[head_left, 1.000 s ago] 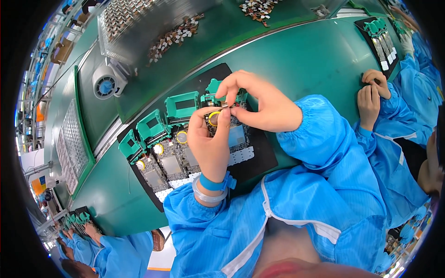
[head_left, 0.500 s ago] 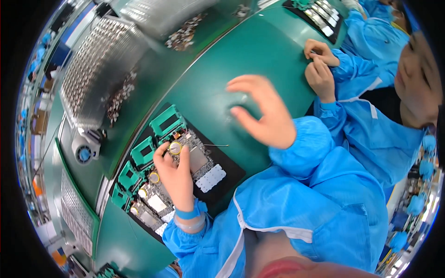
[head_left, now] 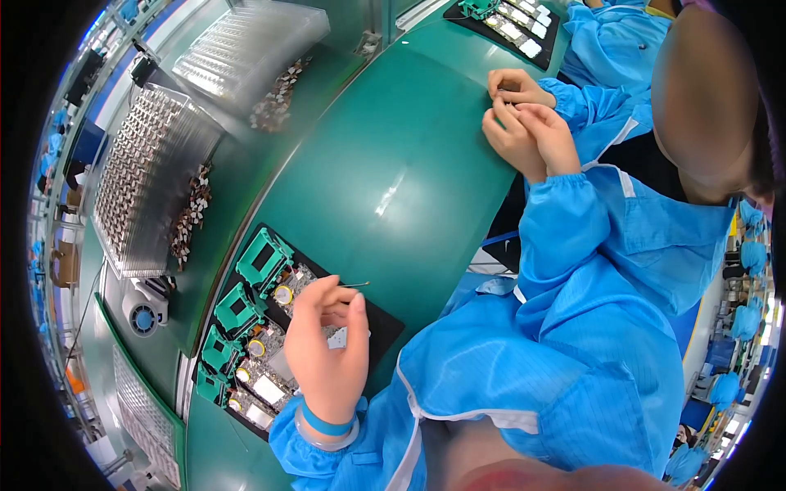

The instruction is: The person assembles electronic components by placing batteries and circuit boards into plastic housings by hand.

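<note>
My left hand [head_left: 332, 352], with a blue band at its wrist, is over a black mat [head_left: 385, 323] that bears a row of circuit boards [head_left: 266, 348]. Its fingers are curled and the thumb stands apart, with nothing visible between them; they cover part of the topmost board. A yellow-rimmed round cell [head_left: 283, 295] sits on that board, and a thin wire [head_left: 354, 285] sticks out past my fingertips. Green plastic frames [head_left: 264, 258] line the boards' left ends. My right hand [head_left: 557, 143] reaches to a co-worker's hands [head_left: 509, 135], fingers pinched against theirs; what lies between is hidden.
Clear ridged trays [head_left: 139, 180] stand to the left beside piles of small pieces [head_left: 192, 217]. A small fan-like device [head_left: 146, 307] is below them. Another mat with boards [head_left: 524, 33] lies far right on the green table [head_left: 368, 164]. The co-worker sits at my right.
My right hand has swung right from over the table to the co-worker's hands. My left hand has come off the round cell, thumb and fingers spreading apart. The view has shifted.
</note>
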Demonstrator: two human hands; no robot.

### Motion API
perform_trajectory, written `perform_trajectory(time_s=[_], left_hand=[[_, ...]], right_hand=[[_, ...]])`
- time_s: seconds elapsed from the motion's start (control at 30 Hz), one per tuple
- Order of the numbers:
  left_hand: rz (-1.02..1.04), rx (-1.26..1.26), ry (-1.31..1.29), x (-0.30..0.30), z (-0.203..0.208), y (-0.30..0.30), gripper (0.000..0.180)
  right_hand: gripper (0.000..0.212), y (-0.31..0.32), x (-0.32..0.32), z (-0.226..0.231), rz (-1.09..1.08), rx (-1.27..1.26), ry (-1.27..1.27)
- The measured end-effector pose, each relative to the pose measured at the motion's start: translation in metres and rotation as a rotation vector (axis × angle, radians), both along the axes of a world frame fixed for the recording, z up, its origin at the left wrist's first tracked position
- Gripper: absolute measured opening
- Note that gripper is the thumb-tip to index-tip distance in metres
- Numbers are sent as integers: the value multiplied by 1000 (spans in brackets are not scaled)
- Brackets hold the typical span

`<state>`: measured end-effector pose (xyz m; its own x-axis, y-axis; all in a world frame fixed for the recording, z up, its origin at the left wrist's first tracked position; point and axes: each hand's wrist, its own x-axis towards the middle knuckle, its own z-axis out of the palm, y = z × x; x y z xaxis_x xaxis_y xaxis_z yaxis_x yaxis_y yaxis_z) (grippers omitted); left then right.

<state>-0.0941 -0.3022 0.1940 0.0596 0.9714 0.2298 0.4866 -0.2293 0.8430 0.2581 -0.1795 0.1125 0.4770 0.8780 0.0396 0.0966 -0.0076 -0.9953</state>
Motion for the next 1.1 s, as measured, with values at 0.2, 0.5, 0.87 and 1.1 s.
perform_trajectory(time_s=[0.2,0.5,0.87,1.1], left_hand=[[-147,41,19,30,16,19,26],[-232,518,75,101,-7,77,32],[-231,586,75,108,-16,79,38],[-215,514,-4,111,-18,77,35]], right_hand=[[26,-25,-42,38,447,9,220],[35,-49,-80,47,726,159,628],[37,-47,-85,44,886,107,747],[35,-48,-81,39,888,112,769]])
